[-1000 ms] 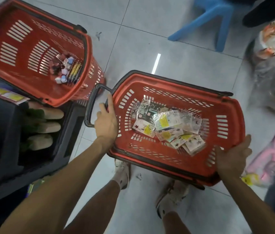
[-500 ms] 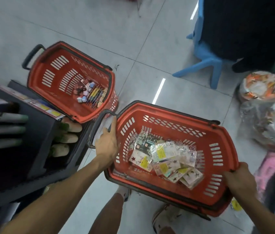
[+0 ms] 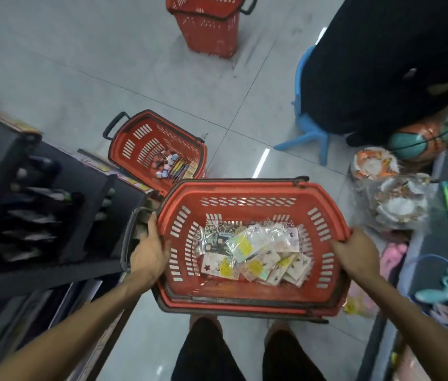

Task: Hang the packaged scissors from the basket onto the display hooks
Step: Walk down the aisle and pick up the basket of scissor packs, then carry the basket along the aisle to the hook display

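Observation:
A red plastic basket [image 3: 247,192] is held in front of me above the floor. Several small clear packages with yellow stickers [image 3: 255,253] lie piled on its bottom. My left hand [image 3: 150,250] grips the basket's left rim beside the black handle. My right hand [image 3: 354,253] grips the right rim. No display hooks are clearly in view.
A second red basket [image 3: 134,145] with small items sits on the floor at the left, and a third [image 3: 206,28] stands farther off. Dark shelving [image 3: 24,204] is on my left. A blue stool [image 3: 308,138], a seated person in black, and bagged goods [image 3: 393,196] are on the right.
The basket has been lifted and squared up in front of me with both hands still on its rims. My view has tilted up, bringing a third basket into sight.

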The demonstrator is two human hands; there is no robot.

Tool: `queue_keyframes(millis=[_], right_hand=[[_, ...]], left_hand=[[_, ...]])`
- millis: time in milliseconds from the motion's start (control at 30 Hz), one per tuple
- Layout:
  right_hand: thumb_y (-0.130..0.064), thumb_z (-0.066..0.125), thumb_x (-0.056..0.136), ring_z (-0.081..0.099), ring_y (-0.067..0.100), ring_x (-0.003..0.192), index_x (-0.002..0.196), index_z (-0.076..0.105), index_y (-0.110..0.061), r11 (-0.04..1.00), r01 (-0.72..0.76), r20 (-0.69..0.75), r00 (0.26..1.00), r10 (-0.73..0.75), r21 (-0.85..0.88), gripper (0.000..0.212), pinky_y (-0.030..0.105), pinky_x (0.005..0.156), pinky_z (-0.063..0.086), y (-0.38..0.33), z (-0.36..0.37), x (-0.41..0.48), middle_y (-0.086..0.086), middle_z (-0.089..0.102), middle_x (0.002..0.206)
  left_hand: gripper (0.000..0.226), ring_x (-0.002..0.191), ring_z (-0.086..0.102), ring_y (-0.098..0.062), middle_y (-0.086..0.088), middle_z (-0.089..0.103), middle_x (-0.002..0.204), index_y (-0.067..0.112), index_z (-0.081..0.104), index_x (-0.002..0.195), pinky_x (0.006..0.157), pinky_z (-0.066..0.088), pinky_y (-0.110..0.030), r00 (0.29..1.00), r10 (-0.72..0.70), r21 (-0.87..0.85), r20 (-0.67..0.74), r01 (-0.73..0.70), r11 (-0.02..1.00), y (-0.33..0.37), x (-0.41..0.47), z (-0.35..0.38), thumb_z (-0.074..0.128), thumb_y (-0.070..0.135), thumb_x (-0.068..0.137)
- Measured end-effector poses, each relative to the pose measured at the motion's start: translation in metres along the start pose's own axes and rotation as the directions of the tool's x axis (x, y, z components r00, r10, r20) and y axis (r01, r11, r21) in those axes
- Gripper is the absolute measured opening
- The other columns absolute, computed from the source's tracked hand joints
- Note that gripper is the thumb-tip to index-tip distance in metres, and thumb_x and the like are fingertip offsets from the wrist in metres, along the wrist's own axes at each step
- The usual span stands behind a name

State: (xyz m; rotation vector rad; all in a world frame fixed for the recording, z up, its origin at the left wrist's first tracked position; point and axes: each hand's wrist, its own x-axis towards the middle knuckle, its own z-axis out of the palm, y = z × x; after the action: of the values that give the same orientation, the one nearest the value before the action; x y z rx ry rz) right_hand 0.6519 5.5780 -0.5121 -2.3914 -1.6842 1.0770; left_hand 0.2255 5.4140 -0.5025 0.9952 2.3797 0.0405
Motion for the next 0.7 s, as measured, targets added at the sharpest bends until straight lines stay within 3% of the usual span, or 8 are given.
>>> queue_keyframes(millis=[167,300,433,567,633,700], right_hand=[[-0.030,0.078,0.080,0.061,0.032,0.080,0.097,0.058,-0.016,0.993,0.115,0.072,0.991,-0.116,0.014,0.030,0.040,0.073,0.049,-0.009,-0.040,-0.044,0.004,0.061,0.083],[-0.045,0.073,0.059,0.069,0.028,0.079,0.088,0.063,-0.023,0.981,0.187,0.101,0.976,-0.192,0.053,0.038,0.047,0.080,0.059,-0.010,-0.055,-0.068,-0.003,0.071,0.083],[-0.028,0.077,0.075,0.070,0.026,0.075,0.089,0.060,-0.024,0.953,0.304,0.141,0.943,-0.301,0.003,0.022,0.047,0.078,0.060,-0.035,-0.061,-0.113,-0.001,0.071,0.083],[-0.039,0.064,0.073,0.060,0.027,0.077,0.098,0.062,-0.020,0.869,0.485,0.193,0.866,-0.461,-0.100,0.031,0.035,0.076,0.045,-0.067,-0.045,-0.175,0.004,0.066,0.085],[-0.044,0.059,0.072,0.060,0.028,0.076,0.101,0.061,-0.018,0.833,0.539,0.231,0.832,-0.505,-0.123,0.039,0.037,0.078,0.049,-0.074,-0.023,-0.202,0.006,0.066,0.087],[-0.040,0.065,0.083,0.066,0.032,0.079,0.104,0.058,-0.017,0.795,0.585,0.288,0.798,-0.530,-0.157,0.032,0.047,0.082,0.059,-0.077,0.005,-0.229,0.011,0.071,0.094]], left_hand=[[0.089,0.105,0.068,-0.051,-0.025,0.058,0.134,0.037,0.002,0.162,0.090,0.056,-0.063,0.994,-0.087,-0.104,-0.071,0.080,0.991,-0.022,-0.095,-0.022,0.064,0.043,0.099],[0.086,0.107,0.067,-0.048,-0.022,0.057,0.132,0.034,0.006,0.164,0.089,0.056,-0.061,0.972,-0.187,-0.171,-0.145,0.161,0.972,-0.046,-0.174,-0.024,0.063,0.041,0.100],[0.081,0.115,0.065,-0.044,-0.022,0.056,0.137,0.027,0.009,0.167,0.093,0.053,-0.060,0.939,-0.281,-0.221,-0.196,0.237,0.946,-0.070,-0.240,-0.017,0.058,0.040,0.104],[0.081,0.110,0.068,-0.043,-0.023,0.049,0.142,0.030,0.004,0.167,0.089,0.057,-0.055,0.864,-0.462,-0.250,-0.202,0.410,0.877,-0.115,-0.306,-0.005,0.055,0.041,0.105],[0.080,0.098,0.070,-0.043,-0.026,0.047,0.141,0.030,0.004,0.167,0.082,0.059,-0.052,0.823,-0.529,-0.239,-0.207,0.482,0.843,-0.140,-0.339,0.001,0.055,0.040,0.105],[0.080,0.091,0.071,-0.044,-0.028,0.043,0.142,0.030,0.003,0.167,0.076,0.059,-0.050,0.782,-0.584,-0.241,-0.216,0.537,0.808,-0.171,-0.374,0.008,0.054,0.038,0.105]])
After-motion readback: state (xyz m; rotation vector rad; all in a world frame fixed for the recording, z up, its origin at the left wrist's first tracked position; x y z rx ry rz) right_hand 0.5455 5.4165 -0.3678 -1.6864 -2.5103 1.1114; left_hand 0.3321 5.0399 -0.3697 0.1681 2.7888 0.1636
